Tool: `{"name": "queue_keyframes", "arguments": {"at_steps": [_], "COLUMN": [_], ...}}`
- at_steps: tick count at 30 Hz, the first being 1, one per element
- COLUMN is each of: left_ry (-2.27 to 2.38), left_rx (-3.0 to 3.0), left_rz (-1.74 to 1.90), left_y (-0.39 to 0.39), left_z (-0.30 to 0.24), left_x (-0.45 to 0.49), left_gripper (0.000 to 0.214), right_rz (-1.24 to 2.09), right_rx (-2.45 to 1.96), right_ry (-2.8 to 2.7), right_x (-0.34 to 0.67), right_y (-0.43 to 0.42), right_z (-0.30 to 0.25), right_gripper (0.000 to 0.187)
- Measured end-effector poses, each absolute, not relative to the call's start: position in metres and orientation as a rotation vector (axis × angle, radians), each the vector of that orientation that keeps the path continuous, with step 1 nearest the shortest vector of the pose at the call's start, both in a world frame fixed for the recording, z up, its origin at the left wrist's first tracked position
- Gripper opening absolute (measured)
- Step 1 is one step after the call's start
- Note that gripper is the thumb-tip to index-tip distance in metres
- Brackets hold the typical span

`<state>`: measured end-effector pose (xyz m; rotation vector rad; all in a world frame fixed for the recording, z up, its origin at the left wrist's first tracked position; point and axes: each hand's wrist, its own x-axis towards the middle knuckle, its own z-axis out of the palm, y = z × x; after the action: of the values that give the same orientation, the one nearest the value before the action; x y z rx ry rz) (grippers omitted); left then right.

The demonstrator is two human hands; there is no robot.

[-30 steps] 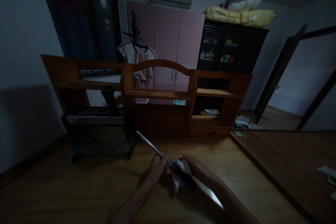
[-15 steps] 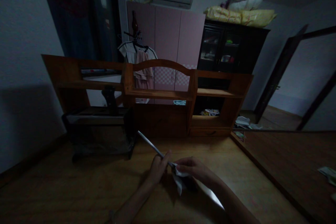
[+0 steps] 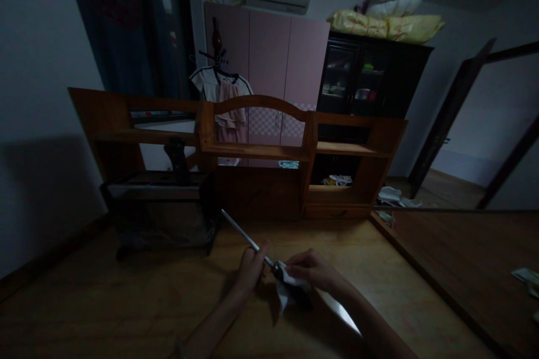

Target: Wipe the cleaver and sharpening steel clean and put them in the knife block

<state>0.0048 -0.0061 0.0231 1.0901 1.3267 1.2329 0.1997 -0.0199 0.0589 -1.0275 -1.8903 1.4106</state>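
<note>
A slim metal rod with a black handle, which looks like a sharpening steel [image 3: 239, 229], slants over the wooden tabletop. My left hand [image 3: 251, 269] is closed round the rod just ahead of the handle. In the pinched fingers of my right hand [image 3: 314, 270] is a white cloth or tissue [image 3: 283, 297], pressed against the handle's collar; a corner of it hangs down. Part of the handle is hidden by the cloth and fingers. Beneath my right forearm, a shiny blade-like metal strip [image 3: 343, 314] shows, its other end hidden.
At left stands a dark box-shaped holder [image 3: 160, 219] with a black handle [image 3: 177, 158] sticking up from it. A wooden shelf unit [image 3: 261, 151] lines the table's back. The tabletop's right edge [image 3: 429, 275] drops to a reddish-brown surface with papers [image 3: 526, 276].
Both hands have shifted slightly, and more of the black handle and its collar now shows between them. The cloth's hanging corner has swung a little to the left.
</note>
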Motion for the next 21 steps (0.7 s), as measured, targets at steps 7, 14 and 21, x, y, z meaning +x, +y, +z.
{"name": "queue_keyframes", "arguments": {"at_steps": [7,14,21], "left_ry": [1.306,1.062,0.888], "left_rx": [0.928,1.017,0.737], "left_rz": [1.272,1.235,1.110], "left_y": [0.000,0.007,0.006], "left_z": [0.022,0.010,0.016], "left_x": [0.006,0.005,0.006], "left_gripper": [0.057,0.051,0.043], "right_rz": [1.272,0.794,0.616], "right_rx": [-0.990,-0.994,-0.945], "right_ry": [-1.869,-2.060,-2.091], "right_x": [0.193,0.191,0.194], "right_y": [-0.022,-0.034,-0.028], "right_z": [0.063,0.069,0.065], "right_gripper": [0.034,0.027,0.024]}}
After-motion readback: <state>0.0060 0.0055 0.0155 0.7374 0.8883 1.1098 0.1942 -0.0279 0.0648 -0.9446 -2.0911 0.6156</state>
